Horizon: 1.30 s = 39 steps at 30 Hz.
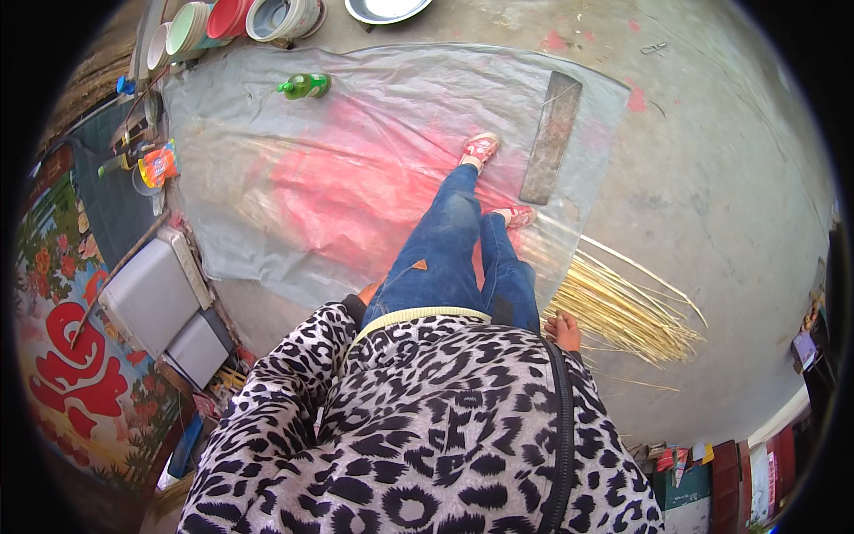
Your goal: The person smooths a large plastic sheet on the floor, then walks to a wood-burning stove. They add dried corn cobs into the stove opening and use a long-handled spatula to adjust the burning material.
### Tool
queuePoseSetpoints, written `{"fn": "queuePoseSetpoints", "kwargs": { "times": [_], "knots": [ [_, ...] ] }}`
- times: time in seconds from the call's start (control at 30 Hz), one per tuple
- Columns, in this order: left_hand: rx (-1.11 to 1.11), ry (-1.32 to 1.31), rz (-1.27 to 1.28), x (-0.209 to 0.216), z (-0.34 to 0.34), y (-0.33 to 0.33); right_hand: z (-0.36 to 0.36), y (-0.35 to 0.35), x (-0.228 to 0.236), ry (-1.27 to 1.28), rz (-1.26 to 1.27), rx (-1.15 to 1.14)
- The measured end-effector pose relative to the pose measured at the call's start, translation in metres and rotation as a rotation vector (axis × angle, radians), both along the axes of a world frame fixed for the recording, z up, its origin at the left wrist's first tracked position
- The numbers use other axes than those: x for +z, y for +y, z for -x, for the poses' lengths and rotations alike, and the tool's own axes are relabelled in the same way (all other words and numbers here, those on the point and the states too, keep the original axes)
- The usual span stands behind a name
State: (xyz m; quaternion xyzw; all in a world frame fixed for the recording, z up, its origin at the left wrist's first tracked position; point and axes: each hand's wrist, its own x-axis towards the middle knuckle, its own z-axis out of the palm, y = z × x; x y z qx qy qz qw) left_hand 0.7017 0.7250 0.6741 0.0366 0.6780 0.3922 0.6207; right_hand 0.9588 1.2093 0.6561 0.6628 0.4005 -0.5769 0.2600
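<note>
1. The ground was bare concrete (pixel 712 178) with red paint blotches, and a clear plastic sheet (pixel 267 222), stained red in the middle, lay spread over it, likely to keep work off the dirt.
2. A flat wooden board (pixel 551 135) lay on the sheet's right edge, perhaps as a weight against wind; a green bottle (pixel 305 85) lay on its side near the far edge.
3. A bundle of pale reeds (pixel 623 311) fanned out on the concrete just right of the sheet, close beside the person's right leg, within easy reach.
4. The right hand (pixel 563 330) hung at the hip just above the near ends of the reeds; it seemed empty, but I could not tell whether the fingers were spread or curled.
5. The left hand (pixel 367 292) was mostly hidden behind the spotted sleeve and the thigh, so its grip could not be told.
6. The person stood with both red shoes (pixel 480 147) on the sheet.
7. Stacked basins (pixel 231 20) at the top edge were cut off by the frame.
8. Grey boxes (pixel 160 303) at the left stood against a painted wall; the small clutter there was too warped to name.
</note>
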Motion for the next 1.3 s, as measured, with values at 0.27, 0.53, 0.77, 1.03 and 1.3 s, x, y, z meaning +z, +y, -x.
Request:
{"fn": "queuePoseSetpoints", "kwargs": {
  "times": [0.27, 0.53, 0.77, 1.03, 1.3],
  "knots": [
    [-0.182, 0.105, 0.003, -0.019, -0.018, 0.008, -0.069, 0.01, -0.001, 0.001, -0.036, -0.044],
    [-0.243, 0.093, -0.059, -0.046, 0.004, 0.033, -0.141, 0.001, 0.006, 0.04, -0.135, -0.181],
    [-0.483, 0.102, 0.131, -0.043, 0.026, 0.082, -0.236, -0.051, 0.015, 0.133, -0.214, 0.126],
    [-0.544, 0.103, 0.308, -0.032, 0.055, 0.151, -0.227, -0.067, 0.032, -0.052, -0.085, -0.046],
    [-0.502, 0.126, 0.468, -0.006, 0.118, 0.299, -0.154, 0.026, 0.076, -0.136, -0.006, -0.231]
  ]
}}
